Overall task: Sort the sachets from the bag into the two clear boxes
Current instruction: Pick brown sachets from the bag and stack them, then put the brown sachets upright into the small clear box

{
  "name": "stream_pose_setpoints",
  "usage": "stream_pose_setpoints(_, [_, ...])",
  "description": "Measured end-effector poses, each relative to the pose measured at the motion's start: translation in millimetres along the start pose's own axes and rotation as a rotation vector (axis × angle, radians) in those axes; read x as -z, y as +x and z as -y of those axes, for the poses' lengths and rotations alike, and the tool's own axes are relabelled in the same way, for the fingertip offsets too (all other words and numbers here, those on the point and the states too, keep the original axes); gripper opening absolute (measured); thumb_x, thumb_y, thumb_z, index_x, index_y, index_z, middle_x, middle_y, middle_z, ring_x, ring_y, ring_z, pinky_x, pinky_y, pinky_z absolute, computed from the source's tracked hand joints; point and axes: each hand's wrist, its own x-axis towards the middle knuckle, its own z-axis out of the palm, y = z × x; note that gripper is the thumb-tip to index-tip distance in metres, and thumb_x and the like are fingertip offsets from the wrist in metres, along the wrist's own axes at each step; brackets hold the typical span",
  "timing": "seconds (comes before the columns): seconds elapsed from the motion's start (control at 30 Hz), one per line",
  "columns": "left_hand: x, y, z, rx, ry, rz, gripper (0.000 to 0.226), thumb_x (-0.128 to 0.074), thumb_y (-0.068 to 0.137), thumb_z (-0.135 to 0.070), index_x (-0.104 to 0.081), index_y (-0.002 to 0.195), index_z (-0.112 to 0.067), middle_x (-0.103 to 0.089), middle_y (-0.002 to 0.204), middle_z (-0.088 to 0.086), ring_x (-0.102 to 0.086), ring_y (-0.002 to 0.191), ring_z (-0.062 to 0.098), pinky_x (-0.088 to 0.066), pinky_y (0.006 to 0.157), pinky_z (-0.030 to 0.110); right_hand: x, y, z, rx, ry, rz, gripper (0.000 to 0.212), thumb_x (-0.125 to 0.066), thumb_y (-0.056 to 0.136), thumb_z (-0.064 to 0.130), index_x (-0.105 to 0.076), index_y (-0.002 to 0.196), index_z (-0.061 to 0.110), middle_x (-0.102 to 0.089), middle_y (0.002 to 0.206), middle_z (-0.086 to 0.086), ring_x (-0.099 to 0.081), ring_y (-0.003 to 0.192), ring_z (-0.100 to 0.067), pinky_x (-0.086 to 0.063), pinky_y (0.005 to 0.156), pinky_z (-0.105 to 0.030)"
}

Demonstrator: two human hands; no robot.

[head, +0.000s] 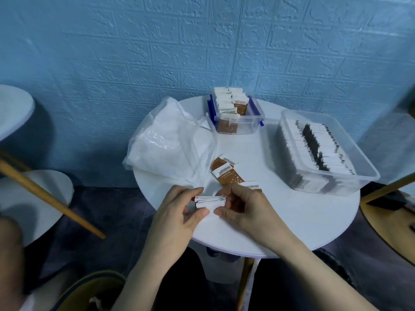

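Over the near edge of the round white table (280, 225), my left hand (179, 209) and my right hand (242, 205) together pinch a small stack of white sachets (208, 202), held edge-on between them. Three brown-and-white sachets (226, 171) lie loose on the table just beyond my hands; the nearest is partly hidden by my right hand. A crumpled clear plastic bag (168, 142) lies at the left. The small clear box with blue clips (235, 115) at the back holds brown sachets upright. The large clear box (325, 151) at the right holds rows of black-and-white sachets.
A blue embossed wall stands right behind the table. Another round white table (13, 113) and a wooden leg (49, 196) are at the left. A wooden chair (390, 216) stands at the right. My dark-clothed legs are under the table's near edge.
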Motion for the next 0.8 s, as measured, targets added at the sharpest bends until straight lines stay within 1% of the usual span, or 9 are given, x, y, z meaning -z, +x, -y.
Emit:
stream_pose_setpoints(0.1, [-1, 4, -1, 0.133, -0.186, 0.064, 0.043, -0.077, 0.078, -0.013, -0.062, 0.103, -0.044, -0.061, 0.092, -0.015, -0.059, 0.077, 0.004, -0.047, 0.070, 0.018, 0, 2, 4, 0.043, -0.093, -0.001, 0.021, -0.074, 0.080, 0.024, -0.059, 0.083, 0.038, -0.055, 0.068, 0.015, -0.048, 0.061, -0.003, -0.038, 0.058, -0.015])
stream_pose_setpoints(0.23, [0, 6, 3, 0.241, -0.184, 0.072, 0.031, -0.080, 0.075, -0.019, -0.065, 0.091, -0.041, -0.069, 0.077, -0.015, -0.064, 0.072, 0.006, -0.051, 0.066, 0.018, 1, 5, 8, 0.059, -0.113, 0.009, 0.011, -0.074, 0.081, 0.023, -0.064, 0.086, 0.022, -0.056, 0.067, 0.011, -0.050, 0.062, -0.005, -0.041, 0.060, -0.021])
stream_pose_setpoints(0.3, [1, 7, 2, 0.194, -0.085, 0.063, 0.023, -0.080, 0.074, -0.022, -0.066, 0.086, -0.036, -0.064, 0.071, -0.025, -0.059, 0.065, 0.000, -0.046, 0.057, 0.013, 2, 5, 10, 0.081, -0.164, 0.031, 0.013, -0.072, 0.082, 0.023, -0.065, 0.089, 0.016, -0.057, 0.071, 0.008, -0.051, 0.066, -0.008, -0.043, 0.064, -0.025])
stream_pose_setpoints(0.4, [3, 9, -9, 0.105, -0.030, 0.051, 0.023, -0.082, 0.071, -0.020, -0.068, 0.086, -0.032, -0.064, 0.066, -0.018, -0.057, 0.069, -0.006, -0.043, 0.056, 0.006, 11, 2, 14, 0.116, -0.216, 0.047, 0.014, -0.070, 0.083, 0.022, -0.063, 0.092, 0.013, -0.057, 0.075, 0.005, -0.052, 0.069, -0.010, -0.045, 0.067, -0.030])
stream_pose_setpoints(0.5, [-1, 20, -30, 0.011, -0.020, 0.061, 0.027, -0.083, 0.069, -0.022, -0.065, 0.083, -0.036, -0.063, 0.066, -0.018, -0.057, 0.075, -0.010, -0.042, 0.058, 0.004, 36, -3, 17, 0.143, -0.196, 0.011, 0.012, -0.071, 0.081, 0.019, -0.059, 0.081, 0.017, -0.056, 0.070, 0.002, -0.052, 0.062, -0.006, -0.040, 0.058, -0.018])
stream_pose_setpoints(0.57, [-9, 29, -49, -0.066, -0.009, 0.108, 0.032, -0.082, 0.071, -0.025, -0.058, 0.082, -0.044, -0.063, 0.074, -0.030, -0.054, 0.080, -0.015, -0.042, 0.061, 0.002, 60, -9, 17, 0.156, -0.229, -0.040, 0.017, -0.073, 0.079, 0.019, -0.057, 0.076, 0.023, -0.052, 0.069, 0.004, -0.048, 0.062, -0.008, -0.035, 0.056, -0.015])
stream_pose_setpoints(0.63, [-20, 39, -68, -0.139, -0.006, 0.183, 0.031, -0.079, 0.075, -0.028, -0.057, 0.088, -0.046, -0.053, 0.090, -0.047, -0.052, 0.084, -0.018, -0.040, 0.066, 0.001, 84, -16, 15, 0.141, -0.254, -0.072, 0.014, -0.075, 0.079, 0.021, -0.061, 0.080, 0.017, -0.053, 0.070, 0.005, -0.047, 0.062, -0.010, -0.035, 0.056, -0.017])
stream_pose_setpoints(0.73, [-40, 53, -91, -0.239, 0.013, 0.259, 0.031, -0.078, 0.077, -0.030, -0.060, 0.096, -0.046, -0.055, 0.099, -0.039, -0.053, 0.089, -0.013, -0.042, 0.068, 0.005, 115, -25, 9, 0.115, -0.292, -0.106, 0.016, -0.076, 0.079, 0.021, -0.064, 0.087, 0.013, -0.053, 0.072, 0.007, -0.046, 0.062, -0.008, -0.035, 0.058, -0.016])
stream_pose_setpoints(0.8, [-54, 61, -104, -0.287, 0.015, 0.262, 0.029, -0.078, 0.076, -0.033, -0.061, 0.098, -0.042, -0.061, 0.089, -0.031, -0.054, 0.087, -0.009, -0.045, 0.064, 0.009, 134, -30, 7, 0.122, -0.336, -0.124, 0.017, -0.076, 0.080, 0.021, -0.065, 0.091, 0.014, -0.054, 0.079, 0.008, -0.048, 0.067, -0.008, -0.035, 0.061, -0.014])
